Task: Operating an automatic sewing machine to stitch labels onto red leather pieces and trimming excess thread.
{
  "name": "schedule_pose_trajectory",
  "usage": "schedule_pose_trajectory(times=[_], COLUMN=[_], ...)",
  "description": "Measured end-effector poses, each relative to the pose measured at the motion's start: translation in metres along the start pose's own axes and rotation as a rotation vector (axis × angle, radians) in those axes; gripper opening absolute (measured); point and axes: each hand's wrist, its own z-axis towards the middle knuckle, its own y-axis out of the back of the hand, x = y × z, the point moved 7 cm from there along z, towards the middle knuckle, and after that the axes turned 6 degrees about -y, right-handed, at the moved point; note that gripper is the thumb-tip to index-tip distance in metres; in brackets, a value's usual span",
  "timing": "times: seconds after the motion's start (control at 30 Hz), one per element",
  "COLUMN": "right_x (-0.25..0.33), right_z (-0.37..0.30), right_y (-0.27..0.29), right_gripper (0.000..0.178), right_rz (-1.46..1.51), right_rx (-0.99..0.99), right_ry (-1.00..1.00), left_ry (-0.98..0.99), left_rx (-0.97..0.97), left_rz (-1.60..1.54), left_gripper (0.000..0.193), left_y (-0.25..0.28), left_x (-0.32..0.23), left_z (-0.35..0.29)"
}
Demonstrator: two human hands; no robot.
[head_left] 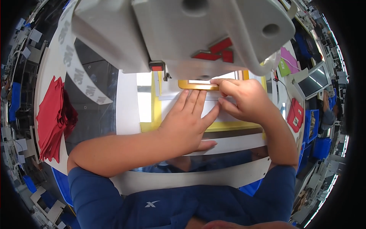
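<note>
Under the head of a large grey sewing machine (183,42) lies a golden-yellow frame (187,85) with rounded corners. My left hand (187,114) lies flat, fingers stretched, their tips against the frame's near edge. My right hand (244,95) is bent over that same edge farther right, its forefinger across the frame and its thumb below, close to my left thumb. White sheet material (167,107) spreads beneath my left hand, over a yellow-bordered template (228,126). The machine hides the far part of the frame.
Red cut fabric pieces (51,118) are stacked at the left. A white printed tape (78,72) hangs from the machine. At the right are a tilted screen (313,81), a red piece (295,114) and blue bins (310,126). The table's near edge (190,179) borders my body.
</note>
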Motion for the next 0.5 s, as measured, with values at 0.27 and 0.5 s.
schedule_pose_trajectory(times=[0.27, 0.5], right_x=[0.036, 0.033], right_z=[0.04, 0.026], right_y=[-0.013, -0.018], right_gripper=[0.031, 0.039], right_rz=[-0.115, -0.118], right_rx=[0.168, 0.217], right_ry=[0.092, 0.012], left_ry=[0.014, 0.266], left_rx=[0.108, 0.043], left_rz=[0.122, 0.229], left_gripper=[0.082, 0.04], left_y=[0.021, 0.096], left_x=[-0.005, 0.056], left_z=[-0.03, -0.111])
